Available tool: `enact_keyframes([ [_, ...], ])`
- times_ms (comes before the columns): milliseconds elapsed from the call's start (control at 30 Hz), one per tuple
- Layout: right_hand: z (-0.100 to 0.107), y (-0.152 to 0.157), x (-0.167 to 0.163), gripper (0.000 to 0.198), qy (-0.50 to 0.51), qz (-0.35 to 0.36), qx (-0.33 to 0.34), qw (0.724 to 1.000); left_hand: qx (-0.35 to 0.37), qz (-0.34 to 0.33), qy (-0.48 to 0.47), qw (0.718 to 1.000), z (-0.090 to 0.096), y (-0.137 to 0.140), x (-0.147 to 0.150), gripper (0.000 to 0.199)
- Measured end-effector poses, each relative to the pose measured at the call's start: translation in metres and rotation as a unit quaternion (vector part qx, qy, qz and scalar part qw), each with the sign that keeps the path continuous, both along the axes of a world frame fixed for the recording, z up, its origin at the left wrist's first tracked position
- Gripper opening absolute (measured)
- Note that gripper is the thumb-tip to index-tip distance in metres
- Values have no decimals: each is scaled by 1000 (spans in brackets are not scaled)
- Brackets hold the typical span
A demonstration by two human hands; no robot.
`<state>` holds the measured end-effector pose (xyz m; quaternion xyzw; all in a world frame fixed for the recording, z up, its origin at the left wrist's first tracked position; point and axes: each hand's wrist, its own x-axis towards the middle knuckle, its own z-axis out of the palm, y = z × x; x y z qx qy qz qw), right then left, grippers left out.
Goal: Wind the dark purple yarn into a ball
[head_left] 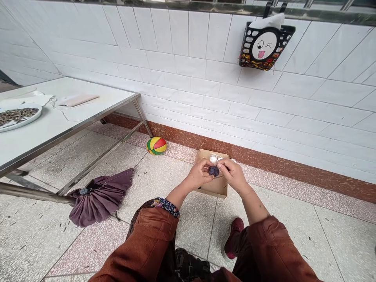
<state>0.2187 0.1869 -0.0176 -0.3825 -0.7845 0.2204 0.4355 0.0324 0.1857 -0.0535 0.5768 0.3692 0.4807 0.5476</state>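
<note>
A small ball of dark purple-grey yarn point(214, 171) sits in the fingers of my left hand point(200, 173), which are closed round its left side. On the other side my right hand point(232, 172) pinches with thumb and forefinger at the ball's upper right, apparently on its strand, though the thread is too fine to follow. Below both hands an open cardboard box point(213, 188) rests on the floor. Near its far end lies a ball of white yarn point(213, 158), partly in view beyond my fingers.
A striped ball point(156, 145) lies by the wall near a metal-framed table point(114, 96). The table holds a plate point(35, 116) of dark dried pieces. A folded purple umbrella point(101, 197) leans by its frame. A black basket point(243, 58) hangs above. My shoe point(233, 235) is near the box.
</note>
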Motion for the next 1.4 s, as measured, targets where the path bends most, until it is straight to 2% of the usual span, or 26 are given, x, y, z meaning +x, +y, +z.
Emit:
enact_keyframes([
  [100,-15,13,3,23,-2,-63,-35,997,-30,-84,-48,995,3,-5,1,42],
  [167,-27,18,2,24,-22,-81,-70,994,-53,-94,-99,989,5,-5,1,44],
  [267,-40,18,-2,22,-76,-62,-110,989,-55,-34,-147,987,7,-2,-2,47],
  [367,-46,11,-11,18,-112,-18,-113,987,-46,34,-147,987,6,3,-5,45],
  [467,-41,1,-18,23,-128,52,-89,986,-44,83,-136,986,6,7,-8,44],
  [600,-19,-12,-21,32,-117,133,-65,982,-40,116,-118,985,5,10,-10,43],
  [733,4,-16,-15,32,-35,127,-66,989,-34,116,-68,990,3,10,-10,43],
  [833,11,-11,-7,30,32,75,-65,995,-25,83,-17,996,3,5,-10,40],
  [933,8,-2,-1,31,71,16,-72,995,-10,8,7,1000,4,-2,-9,38],
  [1033,-4,8,1,30,76,-34,-81,993,-6,-69,-25,997,6,-6,-7,40],
  [1133,-20,15,-2,29,48,-63,-105,991,-39,-93,-100,990,7,-6,-7,43],
  [1233,-37,14,-10,28,-6,-38,-133,990,-51,-41,-154,986,7,-2,-9,46],
  [1300,-44,8,-17,26,-43,-5,-131,990,-43,13,-155,987,7,2,-11,47],
  [1400,-42,-3,-24,26,-96,59,-105,988,-36,67,-125,989,6,6,-14,45],
])
